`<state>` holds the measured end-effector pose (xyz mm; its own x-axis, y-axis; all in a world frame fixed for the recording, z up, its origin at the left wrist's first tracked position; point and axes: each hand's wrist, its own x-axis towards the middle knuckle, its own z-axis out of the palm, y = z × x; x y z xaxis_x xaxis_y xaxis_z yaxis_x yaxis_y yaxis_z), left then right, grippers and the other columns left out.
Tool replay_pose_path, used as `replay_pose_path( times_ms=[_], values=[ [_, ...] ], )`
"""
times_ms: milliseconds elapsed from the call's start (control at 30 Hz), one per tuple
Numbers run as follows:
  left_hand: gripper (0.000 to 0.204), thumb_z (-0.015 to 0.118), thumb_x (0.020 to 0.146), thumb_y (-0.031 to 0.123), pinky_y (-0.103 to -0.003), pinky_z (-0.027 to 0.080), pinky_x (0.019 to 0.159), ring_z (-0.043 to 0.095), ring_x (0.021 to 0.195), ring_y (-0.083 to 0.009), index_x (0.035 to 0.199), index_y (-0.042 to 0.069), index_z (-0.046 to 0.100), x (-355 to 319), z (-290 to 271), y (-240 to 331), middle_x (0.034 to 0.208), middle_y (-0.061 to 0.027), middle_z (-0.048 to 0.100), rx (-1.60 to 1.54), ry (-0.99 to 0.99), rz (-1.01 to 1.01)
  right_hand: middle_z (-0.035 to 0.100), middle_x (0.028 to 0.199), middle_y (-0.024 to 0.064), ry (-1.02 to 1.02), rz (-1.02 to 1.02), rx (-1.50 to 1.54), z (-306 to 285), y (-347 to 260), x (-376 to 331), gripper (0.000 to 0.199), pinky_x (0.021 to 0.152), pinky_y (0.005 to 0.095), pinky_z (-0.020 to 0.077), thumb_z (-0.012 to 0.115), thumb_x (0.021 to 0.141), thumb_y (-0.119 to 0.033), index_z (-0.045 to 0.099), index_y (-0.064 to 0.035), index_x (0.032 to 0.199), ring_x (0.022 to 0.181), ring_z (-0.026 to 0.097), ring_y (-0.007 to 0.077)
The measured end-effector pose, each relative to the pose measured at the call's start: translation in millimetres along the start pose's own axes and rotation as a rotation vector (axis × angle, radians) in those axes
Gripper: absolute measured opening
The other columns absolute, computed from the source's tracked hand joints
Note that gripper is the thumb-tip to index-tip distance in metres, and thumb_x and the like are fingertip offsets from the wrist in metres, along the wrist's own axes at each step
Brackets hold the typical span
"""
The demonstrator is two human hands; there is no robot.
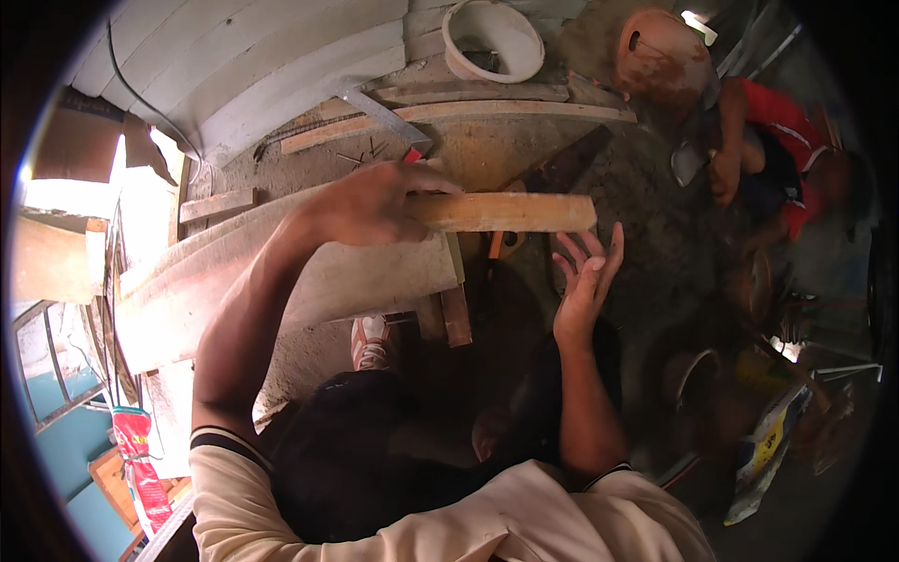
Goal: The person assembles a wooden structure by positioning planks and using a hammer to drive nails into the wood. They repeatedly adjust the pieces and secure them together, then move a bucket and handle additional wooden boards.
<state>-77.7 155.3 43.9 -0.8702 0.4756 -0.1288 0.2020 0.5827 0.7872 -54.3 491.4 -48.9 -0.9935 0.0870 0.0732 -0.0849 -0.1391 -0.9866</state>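
My left hand (370,204) grips a short, light-coloured piece of wood (510,213) by its left end and holds it level above a wide board (375,274). My right hand (585,281) is raised just below the wood's right end, palm up, with its fingers spread. Whether a fingertip touches the wood I cannot tell. Beyond the wood lies a dark, tapering blade (573,161), probably a handsaw's, partly hidden by the piece. A metal square (386,119) rests on the ground past my left hand, near several nails (363,154).
A white bucket (493,42) and long wooden strips (459,110) are at the far side. At the far right a person in a red shirt (782,122) crouches by an orange-brown container (660,56). A yellow-and-white sack (763,454) lies at the near right. My shoe (372,344) is beside the wide board.
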Motion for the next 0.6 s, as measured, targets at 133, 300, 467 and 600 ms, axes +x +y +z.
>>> replay_pose_path(
  times_ms=[133,300,467,600],
  values=[
    [0.06,0.087,0.083,0.011,-0.047,0.049,0.116,0.066,0.127,-0.0347,0.14,0.01,0.07,11,-4,5,0.136,-0.0166,0.071,0.3,-0.003,0.102,0.061,0.137,0.0133,-0.139,0.179,0.024,-6,-14,-3,0.063,0.101,0.0345,0.0563,0.077,0.1,-0.015,0.049,0.0007,0.154,0.122,0.063,0.021],
    [0.057,0.083,0.089,0.014,-0.046,0.048,0.115,0.064,0.131,-0.0358,0.145,0.013,0.067,28,-9,13,0.138,-0.0161,0.071,0.124,-0.016,0.109,0.066,0.129,0.0107,-0.072,-0.044,0.042,-16,-40,-6,0.067,0.108,0.0358,0.053,0.085,0.088,0.004,0.053,0.0004,0.148,0.118,0.065,0.0195],
    [0.057,0.075,0.099,0.022,-0.045,0.046,0.118,0.061,0.137,-0.0338,0.153,0.012,0.059,50,14,33,0.145,-0.0148,0.068,-0.219,-0.185,0.108,0.069,0.123,0.0104,0.022,-0.221,0.263,-29,-92,1,0.061,0.08,0.0309,0.0546,0.077,0.09,0.002,0.051,-0.0003,0.145,0.096,0.065,0.0148],
    [0.056,0.07,0.104,0.024,-0.044,0.046,0.118,0.058,0.141,-0.033,0.157,0.012,0.055,65,60,48,0.147,-0.0175,0.066,-0.145,-0.084,0.213,0.068,0.109,0.0102,0.2,-0.372,0.086,-43,-110,-5,0.048,0.068,0.0275,0.0481,0.075,0.09,-0.001,0.053,-0.0022,0.133,0.077,0.061,0.0122]
  ],
)
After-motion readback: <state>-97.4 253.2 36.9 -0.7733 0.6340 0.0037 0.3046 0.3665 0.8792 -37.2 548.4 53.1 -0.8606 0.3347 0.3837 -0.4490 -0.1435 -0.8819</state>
